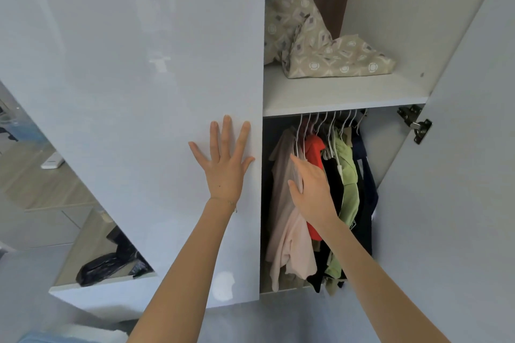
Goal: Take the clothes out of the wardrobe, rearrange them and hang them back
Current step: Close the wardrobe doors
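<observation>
Hands: left hand (224, 164) flat, fingers spread wide, pressing the closed wardrobe door (139, 64) mid-frame. Right hand (313, 186) straight-fingered, gripping nothing, laid against the clothes (348, 198) hanging lower centre-right under the shelf (334, 95). Nearest is a pale pink top (287, 231). I judge all light, limp, prone to slide off. Best purchase: white hanger hooks (331, 127) bunched at the top, not the cloth.

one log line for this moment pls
phase: reaching into wardrobe | left hand: flat on closed door | right hand: open, against pink top | clothes: all on hangers
</observation>
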Available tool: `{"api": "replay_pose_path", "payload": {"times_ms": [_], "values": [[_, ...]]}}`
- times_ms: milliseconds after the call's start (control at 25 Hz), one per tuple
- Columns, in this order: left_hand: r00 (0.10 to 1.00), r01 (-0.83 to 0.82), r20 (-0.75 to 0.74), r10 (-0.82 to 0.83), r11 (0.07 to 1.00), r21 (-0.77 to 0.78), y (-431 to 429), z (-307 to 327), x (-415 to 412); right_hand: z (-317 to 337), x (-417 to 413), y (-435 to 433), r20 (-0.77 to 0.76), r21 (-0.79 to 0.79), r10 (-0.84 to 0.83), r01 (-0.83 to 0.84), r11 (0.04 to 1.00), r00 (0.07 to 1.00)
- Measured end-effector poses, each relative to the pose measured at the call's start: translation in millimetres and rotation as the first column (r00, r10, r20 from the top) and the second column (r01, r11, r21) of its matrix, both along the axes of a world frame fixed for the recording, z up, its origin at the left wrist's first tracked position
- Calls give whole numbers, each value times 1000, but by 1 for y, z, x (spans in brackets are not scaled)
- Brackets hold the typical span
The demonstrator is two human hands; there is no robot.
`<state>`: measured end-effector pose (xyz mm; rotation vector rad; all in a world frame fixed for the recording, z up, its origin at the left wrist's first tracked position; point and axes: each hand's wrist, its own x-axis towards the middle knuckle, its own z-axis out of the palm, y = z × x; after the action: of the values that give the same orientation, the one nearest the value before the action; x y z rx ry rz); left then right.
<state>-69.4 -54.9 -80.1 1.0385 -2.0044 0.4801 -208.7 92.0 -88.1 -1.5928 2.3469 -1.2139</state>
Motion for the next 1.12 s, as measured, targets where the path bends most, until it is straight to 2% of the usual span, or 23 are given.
{"api": "replay_pose_path", "payload": {"times_ms": [240, 400, 560, 760, 880, 960, 1120], "values": [[996, 84, -13, -84, 996, -15, -11, -8, -3, -7, -4, -12, -57, 62, -83, 86, 994, 995], [979, 201, -45, -198, 976, 79, 7, -19, -8, -15, 1, 13, -135, 115, -193, 209, 971, 972], [931, 356, -5, -364, 908, 218, 61, -39, -13, -21, 10, 75, -170, 126, -263, 286, 950, 950], [874, 440, 39, -485, 822, 360, 150, -51, -21, -14, 14, 171, -211, -8, -310, 315, 949, 927], [872, 441, -4, -489, 783, 438, 208, -46, -27, -5, 10, 230, -217, -50, -296, 293, 955, 930], [866, 459, -42, -497, 760, 460, 246, -44, -29, 2, 5, 271, -252, -144, -308, 279, 949, 917], [856, 490, -118, -504, 716, 497, 315, -45, -30, 10, -12, 350, -205, -287, -429, 365, 886, 880]]}}
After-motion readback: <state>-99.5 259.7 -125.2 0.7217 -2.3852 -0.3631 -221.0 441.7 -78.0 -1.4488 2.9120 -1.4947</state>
